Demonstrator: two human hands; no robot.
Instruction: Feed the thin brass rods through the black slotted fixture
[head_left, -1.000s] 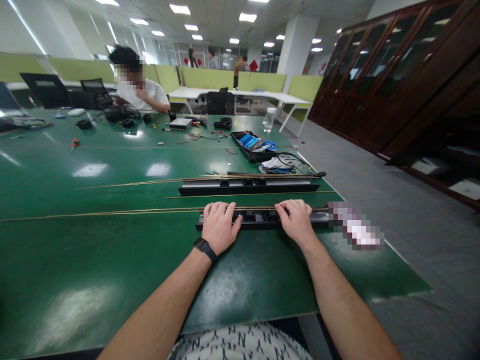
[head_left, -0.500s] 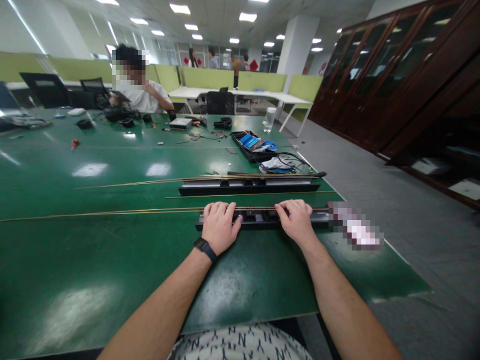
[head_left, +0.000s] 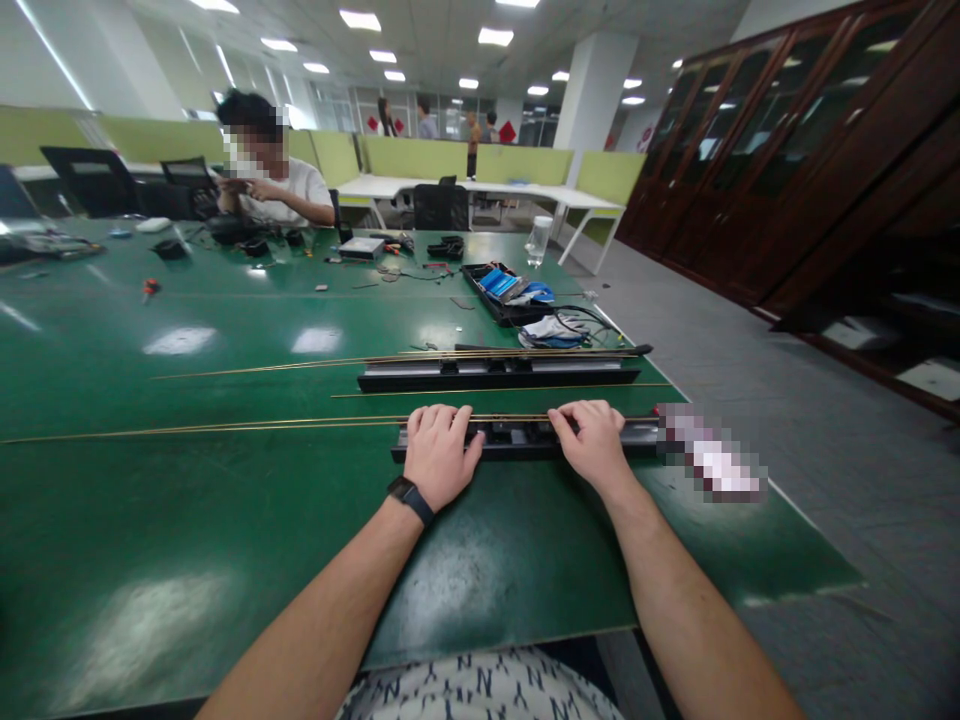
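My left hand (head_left: 439, 458) lies over the left part of a black and silver rail (head_left: 517, 453), its fingers curled across the far side and its thumb at the near side. Along the far edge of this rail run long thin brass rods (head_left: 225, 428), which stick out far to the left. My right hand (head_left: 594, 445) pinches at the rods near the rail's right half, thumb and index finger together; the fingertips' exact hold is partly hidden. Beyond lies a second similar rail (head_left: 495, 381) with more brass rods on top. One single rod (head_left: 412, 393) lies between the two rails.
A black tray (head_left: 495, 313) with blue items stands beyond the rails, next to gloves (head_left: 551, 330) and cables. A clear cup (head_left: 538, 242) is near the table's right edge. A blurred-out object (head_left: 712, 460) adjoins the near rail's right end. Across the green table (head_left: 225, 530) sits a person (head_left: 289, 190).
My hands, the rail and the rods have barely moved. The person across the table has leaned left and brought both hands together around something small.
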